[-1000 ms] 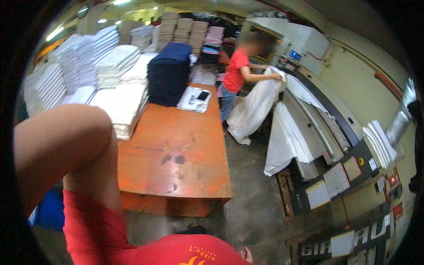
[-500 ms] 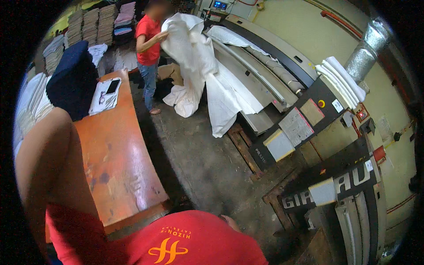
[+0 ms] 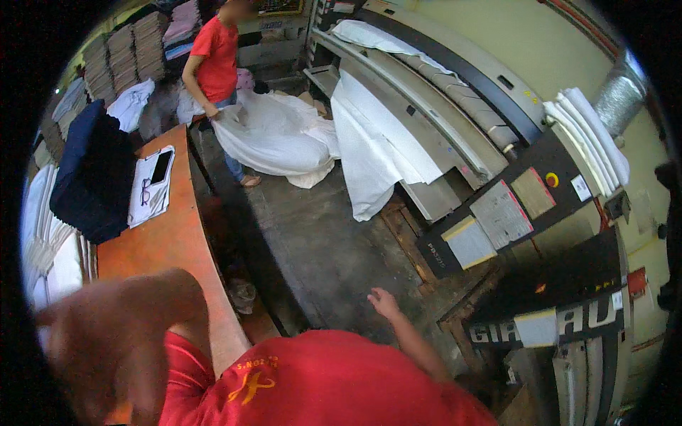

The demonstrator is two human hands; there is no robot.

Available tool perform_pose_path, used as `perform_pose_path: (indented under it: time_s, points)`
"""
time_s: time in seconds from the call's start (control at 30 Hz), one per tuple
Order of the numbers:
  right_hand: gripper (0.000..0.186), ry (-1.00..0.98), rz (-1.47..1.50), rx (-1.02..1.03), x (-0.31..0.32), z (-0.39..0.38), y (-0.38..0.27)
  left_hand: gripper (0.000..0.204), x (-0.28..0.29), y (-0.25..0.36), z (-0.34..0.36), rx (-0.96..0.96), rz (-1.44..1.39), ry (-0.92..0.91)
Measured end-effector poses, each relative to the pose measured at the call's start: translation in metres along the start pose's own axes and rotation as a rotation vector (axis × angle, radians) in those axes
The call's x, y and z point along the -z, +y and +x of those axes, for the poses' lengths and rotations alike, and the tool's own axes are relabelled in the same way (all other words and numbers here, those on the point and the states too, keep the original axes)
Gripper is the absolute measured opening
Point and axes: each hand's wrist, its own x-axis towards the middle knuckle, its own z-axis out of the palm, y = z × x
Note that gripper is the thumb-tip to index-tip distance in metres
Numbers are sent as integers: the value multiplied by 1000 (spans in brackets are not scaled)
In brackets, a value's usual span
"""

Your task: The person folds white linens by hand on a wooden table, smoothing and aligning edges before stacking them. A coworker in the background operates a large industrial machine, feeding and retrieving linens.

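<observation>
My bent left arm (image 3: 128,319) rises blurred at the lower left beside the orange table (image 3: 192,263); I cannot see its fingers. My right hand (image 3: 382,302) hangs empty over the concrete floor (image 3: 312,241), fingers apart, nearest the wooden pallet (image 3: 401,241) under a long machine (image 3: 455,92). A co-worker in a red top (image 3: 215,60) grips a white sheet (image 3: 270,142) whose folds sag low near the floor. Another white cloth (image 3: 362,156) drapes down from the machine's front.
On the table lie a navy cloth stack (image 3: 89,167), papers (image 3: 145,199) with a phone and glasses, and white stacks (image 3: 46,220). Grey-brown stacks (image 3: 124,53) stand behind. Folded white cloths (image 3: 582,138) rest on the machine's end; a second machine (image 3: 547,298) sits at lower right.
The view has swung right and downward. The co-worker's hands have lowered with the sheet, which now sags lower. My right arm has come further into view, and my left arm sits lower in the picture.
</observation>
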Motion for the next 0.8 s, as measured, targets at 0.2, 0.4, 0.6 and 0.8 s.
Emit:
perform_pose_path:
  time_s: [0.2,0.4,0.6,0.8]
  points:
    - [45,44,312,-149,5,133,11,67,50,9,-194,1507,567,-326]
    - [49,71,1033,-432,57,283,25,45,46,49,-319,2179,349,-109]
    - [64,100,1398,-604,108,440,57,41,44,-47,-399,2324,482,1]
    - [64,178,1511,-701,119,566,93,49,76,-166,-478,2253,477,-198]
